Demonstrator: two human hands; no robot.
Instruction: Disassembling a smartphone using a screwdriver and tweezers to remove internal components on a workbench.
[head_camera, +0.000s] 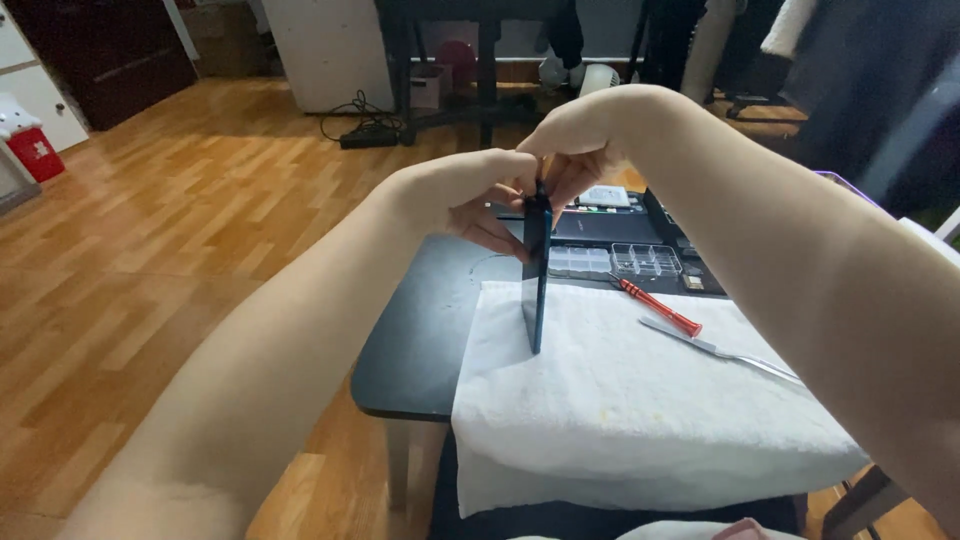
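White towel (620, 400) supports a phone (537, 270) standing on edge. Left hand (465, 195) and right hand (570, 150) both pinch its top, seemingly prying it open; next calls for a steady, gentle pull.

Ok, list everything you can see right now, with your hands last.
phone: 1, dark blue, on edge on the towel, held at its top
towel: 1, white, over the table
table: 1, black, on the wood floor
screwdriver: 1, red handle, on towel
metal tool: 1, silver, on towel by screwdriver
parts tray: 1, clear, behind towel
power strip: 1, black, on the floor
left hand: pinching phone top
right hand: pinching phone top
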